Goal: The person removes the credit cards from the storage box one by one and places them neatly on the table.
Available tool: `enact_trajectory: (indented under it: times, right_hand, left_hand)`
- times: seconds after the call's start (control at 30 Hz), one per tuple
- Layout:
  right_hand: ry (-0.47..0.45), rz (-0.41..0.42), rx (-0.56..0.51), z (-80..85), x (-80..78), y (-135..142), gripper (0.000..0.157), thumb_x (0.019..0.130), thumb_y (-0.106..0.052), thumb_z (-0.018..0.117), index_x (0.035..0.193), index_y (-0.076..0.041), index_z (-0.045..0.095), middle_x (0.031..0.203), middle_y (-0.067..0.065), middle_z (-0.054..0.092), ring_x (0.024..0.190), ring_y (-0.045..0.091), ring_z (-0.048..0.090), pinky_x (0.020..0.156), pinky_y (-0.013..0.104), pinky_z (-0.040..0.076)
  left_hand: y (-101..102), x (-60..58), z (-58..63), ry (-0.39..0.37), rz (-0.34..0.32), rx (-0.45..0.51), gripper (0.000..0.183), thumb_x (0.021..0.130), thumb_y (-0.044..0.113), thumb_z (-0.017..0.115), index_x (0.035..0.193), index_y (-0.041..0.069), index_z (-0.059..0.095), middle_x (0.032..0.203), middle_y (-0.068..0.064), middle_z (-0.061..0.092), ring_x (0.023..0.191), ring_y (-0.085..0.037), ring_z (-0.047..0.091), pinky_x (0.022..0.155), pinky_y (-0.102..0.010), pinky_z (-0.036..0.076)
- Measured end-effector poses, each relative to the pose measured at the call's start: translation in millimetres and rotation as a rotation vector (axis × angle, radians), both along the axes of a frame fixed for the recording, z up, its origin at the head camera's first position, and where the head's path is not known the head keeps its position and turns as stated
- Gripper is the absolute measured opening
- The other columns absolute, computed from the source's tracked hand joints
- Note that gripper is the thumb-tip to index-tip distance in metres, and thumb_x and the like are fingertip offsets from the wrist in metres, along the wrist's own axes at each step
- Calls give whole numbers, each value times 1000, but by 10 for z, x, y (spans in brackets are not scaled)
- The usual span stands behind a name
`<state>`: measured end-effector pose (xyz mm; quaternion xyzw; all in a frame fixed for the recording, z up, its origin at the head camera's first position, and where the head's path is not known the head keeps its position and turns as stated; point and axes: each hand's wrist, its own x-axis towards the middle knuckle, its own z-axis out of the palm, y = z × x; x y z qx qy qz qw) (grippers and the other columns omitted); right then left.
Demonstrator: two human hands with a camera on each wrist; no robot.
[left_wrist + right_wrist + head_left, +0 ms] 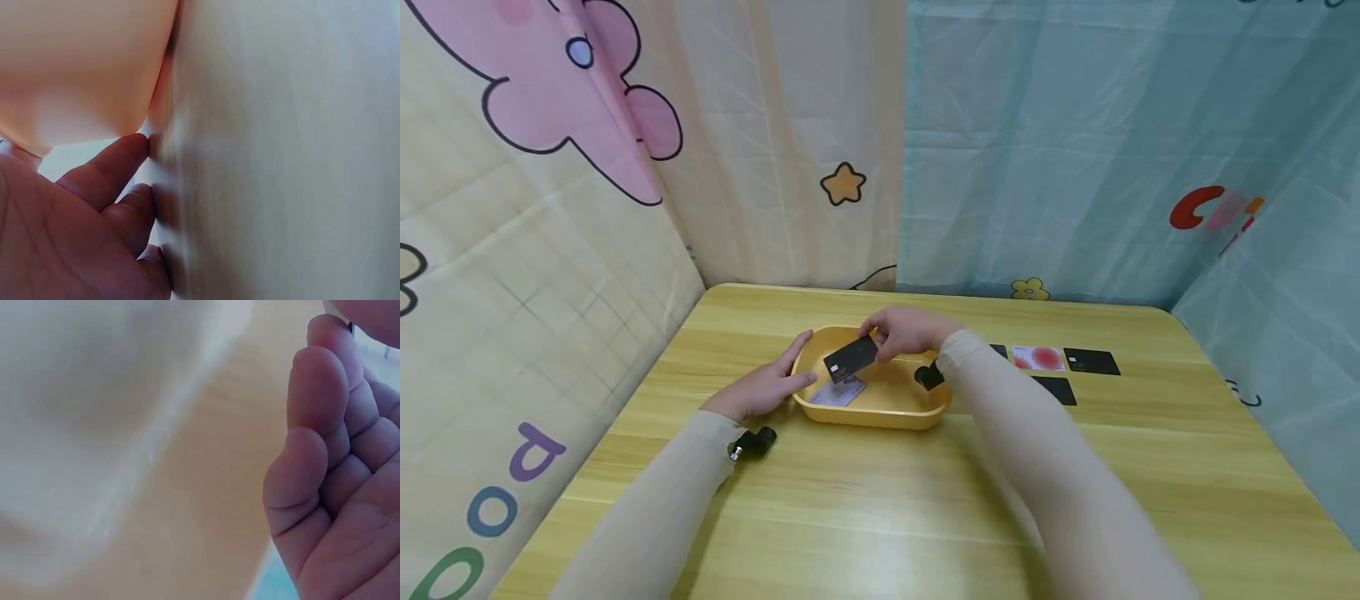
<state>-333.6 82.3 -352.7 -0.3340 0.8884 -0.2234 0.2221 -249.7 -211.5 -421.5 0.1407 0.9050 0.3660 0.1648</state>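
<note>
My right hand pinches a black card by its right end and holds it tilted above the yellow plastic basket. A light purple card lies in the basket's left part, partly overlapped from this view by the black card. Against the basket's left side rests my left hand, its fingers spread, with the thumb tip reaching over the rim. In the left wrist view, fingers of that hand touch the tabletop beside the basket's outer wall. Curled fingers show in the right wrist view, where the basket is blurred.
Right of the basket lie a black card, a card with red circles, another black card and one mostly hidden by my right sleeve. Patterned curtains hang behind the wooden table.
</note>
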Motion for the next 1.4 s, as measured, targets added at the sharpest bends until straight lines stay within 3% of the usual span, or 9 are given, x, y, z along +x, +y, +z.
enact_trajectory:
  times: [0.37, 0.8, 1.03, 1.23, 1.4]
  right_hand:
    - [-8, -133, -54, 339, 115, 665, 54, 89, -12, 78, 141, -10, 63, 86, 3, 65, 75, 17, 54, 69, 29, 43]
    - [31, -328, -61, 396, 325, 1944, 58, 92, -12, 77, 147, -6, 57, 90, 5, 66, 78, 21, 57, 73, 33, 47]
    - [-12, -432, -66, 278, 513, 2649, 62, 94, -11, 75, 150, -2, 51, 89, 5, 63, 75, 18, 52, 66, 32, 46]
    - [-1, -486, -29, 43, 652, 3170, 62, 94, -13, 76, 149, 1, 52, 91, 5, 63, 75, 15, 50, 66, 30, 42]
    - [-58, -513, -35, -146, 754, 3474, 61, 96, -13, 73, 149, 5, 49, 86, 2, 55, 72, 13, 48, 66, 31, 43]
  left_hand:
    - [-5, -14, 25, -15, -6, 10, 83, 109, 53, 48, 168, 44, -9, 177, -17, 8, 158, -51, 21, 126, -70, 18]
    - [-28, 21, 54, -11, -6, -4, 84, 109, 54, 47, 168, 41, -9, 177, -18, 8, 157, -53, 21, 125, -71, 18]
    - [-24, 52, 81, -28, 4, 3, 82, 110, 54, 47, 168, 43, -11, 177, -18, 6, 158, -53, 19, 125, -71, 16]
    - [-27, 56, 84, -43, 8, 8, 83, 109, 54, 47, 168, 42, -11, 178, -17, 4, 159, -52, 17, 125, -72, 14]
    - [-37, 53, 71, -53, 9, 11, 84, 109, 55, 48, 168, 42, -11, 178, -16, 3, 160, -51, 16, 126, -71, 14]
